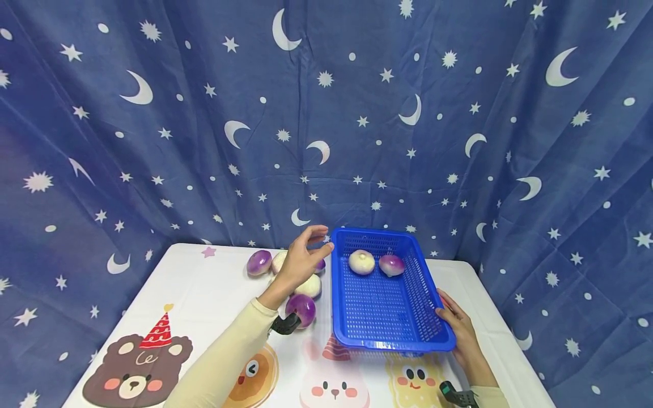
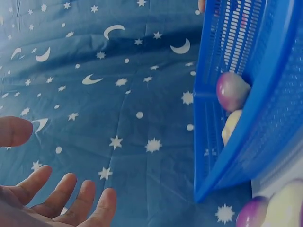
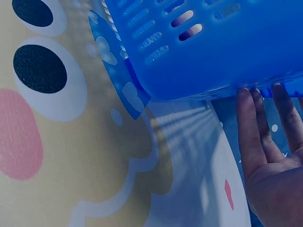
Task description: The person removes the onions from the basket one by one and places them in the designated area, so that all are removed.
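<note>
A blue plastic basket [image 1: 374, 306] is raised and tilted above the table, its inside facing me. Inside lie a white turnip [image 1: 361, 262] and a purple-and-white turnip [image 1: 391, 265], both towards the far end. My right hand [image 1: 461, 331] grips the basket's right side, the thumb at the rim; in the right wrist view its fingers [image 3: 251, 127] touch the basket. Just left of the basket, my left hand [image 1: 302, 259] is in the air with fingers apart, holding nothing. Below it are several turnips, including a purple one [image 1: 301, 310] and a white one [image 1: 309, 286], partly hidden by the arm.
Another purple turnip [image 1: 259, 263] lies at the table's back left. The white tablecloth [image 1: 204, 294] carries printed cartoon animals. Behind the table hangs a blue curtain [image 1: 326, 113] with moons and stars, close to the far edge.
</note>
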{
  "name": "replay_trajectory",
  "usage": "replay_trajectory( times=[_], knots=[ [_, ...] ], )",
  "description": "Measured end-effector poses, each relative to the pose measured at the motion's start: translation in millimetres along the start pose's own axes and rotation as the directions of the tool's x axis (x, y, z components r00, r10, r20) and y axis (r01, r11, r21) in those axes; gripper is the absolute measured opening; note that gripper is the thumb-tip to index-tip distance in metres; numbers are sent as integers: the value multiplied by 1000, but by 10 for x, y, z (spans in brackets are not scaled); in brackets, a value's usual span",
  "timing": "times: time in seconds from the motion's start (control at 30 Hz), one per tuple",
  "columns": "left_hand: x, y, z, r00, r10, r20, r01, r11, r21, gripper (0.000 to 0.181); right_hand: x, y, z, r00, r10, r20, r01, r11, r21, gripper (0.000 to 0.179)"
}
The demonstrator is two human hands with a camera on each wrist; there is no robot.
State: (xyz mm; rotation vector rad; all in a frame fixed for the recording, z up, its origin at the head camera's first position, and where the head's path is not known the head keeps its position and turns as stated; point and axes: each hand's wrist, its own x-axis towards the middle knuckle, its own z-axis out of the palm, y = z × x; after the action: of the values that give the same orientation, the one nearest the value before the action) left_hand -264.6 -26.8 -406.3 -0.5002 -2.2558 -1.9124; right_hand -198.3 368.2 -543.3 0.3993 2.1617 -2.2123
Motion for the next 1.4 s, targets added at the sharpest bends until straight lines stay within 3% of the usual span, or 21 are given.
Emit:
replay_trajectory(
  times=[0.17,0.53,0.87,1.23,1.4],
  knots=[
    [54,44,141,999,-23,35,22,999,25,41,-5,3,-17,1000,-16,-3,16,1000,-12,63],
    [165,-7,404,981,-162,110,173,980,-100,49,-15,16,-12,1000,-2,4,2,1000,-8,63],
    [299,-3,775,965,-258,-38,248,954,-167,47,-3,12,-2,1000,5,-6,-5,1000,-14,63],
    [486,-177,1075,940,-324,-108,324,946,-15,61,-14,-1,13,999,30,-21,-30,1000,-3,64],
    [591,-306,1155,915,-385,-122,383,923,-42,65,-8,-14,11,999,26,-22,-27,1000,-15,64]
  ],
)
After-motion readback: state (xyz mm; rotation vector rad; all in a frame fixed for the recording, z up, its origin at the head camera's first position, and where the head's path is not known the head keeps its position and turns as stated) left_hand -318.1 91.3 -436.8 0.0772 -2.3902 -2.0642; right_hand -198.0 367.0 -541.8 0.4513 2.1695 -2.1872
